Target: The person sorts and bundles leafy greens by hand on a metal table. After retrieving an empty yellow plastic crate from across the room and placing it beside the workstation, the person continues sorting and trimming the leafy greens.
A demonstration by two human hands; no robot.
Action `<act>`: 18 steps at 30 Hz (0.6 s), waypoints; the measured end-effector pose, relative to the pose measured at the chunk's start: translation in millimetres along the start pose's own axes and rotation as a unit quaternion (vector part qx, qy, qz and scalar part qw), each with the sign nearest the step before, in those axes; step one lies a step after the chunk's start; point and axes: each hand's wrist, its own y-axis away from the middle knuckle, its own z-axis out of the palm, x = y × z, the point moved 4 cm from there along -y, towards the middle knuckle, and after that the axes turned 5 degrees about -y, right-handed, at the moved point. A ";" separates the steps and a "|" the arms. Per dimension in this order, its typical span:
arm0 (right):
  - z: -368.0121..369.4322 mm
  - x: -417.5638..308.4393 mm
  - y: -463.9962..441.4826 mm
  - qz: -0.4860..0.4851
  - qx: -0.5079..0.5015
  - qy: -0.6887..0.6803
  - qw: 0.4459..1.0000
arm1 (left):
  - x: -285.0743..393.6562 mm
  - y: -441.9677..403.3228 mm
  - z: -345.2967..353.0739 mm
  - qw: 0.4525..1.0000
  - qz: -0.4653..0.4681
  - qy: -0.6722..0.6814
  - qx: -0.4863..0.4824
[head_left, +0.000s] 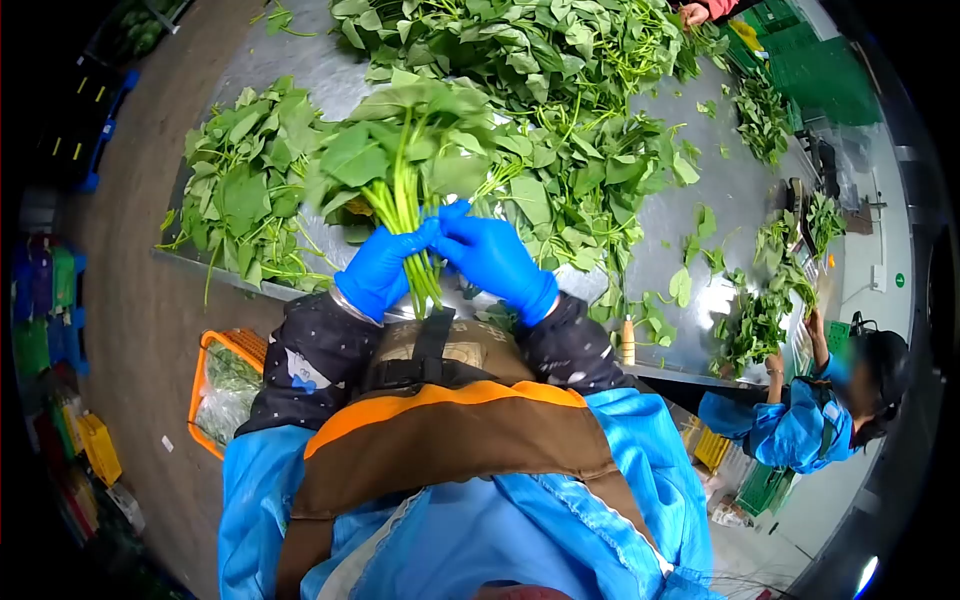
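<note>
Blue-gloved left hand point(385, 265) clasps the leafy bunch point(400, 170) by its stems point(427, 287); right hand point(492, 258) alongside, grip unclear! Likely light, leaves point(355, 155) easily bruised: best held at those stems.

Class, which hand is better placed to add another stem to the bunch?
Probably the right hand: the left hand is wrapped around the bunch; the right is nearer the central leaf pile.

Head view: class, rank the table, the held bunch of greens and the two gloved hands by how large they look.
1. Table
2. Held bunch of greens
3. Left hand and right hand: too alike to rank
</note>
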 end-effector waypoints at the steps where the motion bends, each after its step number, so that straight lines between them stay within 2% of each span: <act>1: -5.5 1.0 -2.6 0.098 -0.060 -0.176 0.978 | -4.9 1.0 -5.3 0.998 0.005 0.056 -0.010; 2: -25.4 -1.0 -9.1 0.139 -0.051 -0.182 0.972 | -6.0 2.5 -12.5 0.998 0.030 0.057 0.014; 3: -47.7 32.1 -19.4 0.151 0.081 -0.145 0.974 | -5.6 3.7 -17.6 0.996 0.055 0.057 0.037; 4: -68.8 45.0 -28.5 0.180 0.186 0.012 0.966 | -4.1 4.8 -20.1 0.994 0.052 0.072 0.070; 5: -86.3 80.4 -43.3 0.194 0.227 0.142 0.944 | -0.6 5.2 -20.5 0.993 0.069 0.055 0.082; 6: -89.8 81.9 -50.5 0.201 0.210 0.229 0.929 | 3.8 4.9 -20.9 0.991 0.087 0.036 0.093; 9: -84.6 129.7 -71.6 0.105 0.190 0.161 0.963 | 31.5 8.8 -9.4 0.980 0.145 -0.017 0.139; 10: -82.2 96.6 -61.1 0.149 0.225 -0.106 0.957 | 46.4 13.6 -4.6 0.974 0.163 -0.028 0.157; 11: -87.2 83.4 -57.7 0.144 0.208 -0.203 0.946 | 53.8 18.6 -4.0 0.967 0.180 -0.037 0.179; 13: -96.8 73.2 -55.0 0.137 0.235 -0.086 0.958 | 58.9 14.6 -24.8 0.964 0.197 -0.022 0.177; 14: -101.5 57.7 -45.7 0.151 0.214 -0.133 0.956 | 59.2 10.5 -26.8 0.965 0.189 -0.033 0.178; 17: -100.6 4.9 -36.9 0.086 0.147 -0.139 0.976 | 61.5 9.4 -1.6 0.968 0.139 -0.078 0.196; 18: -98.2 -3.8 -37.0 0.101 0.143 -0.113 0.978 | 55.6 2.1 2.1 0.973 0.129 -0.080 0.174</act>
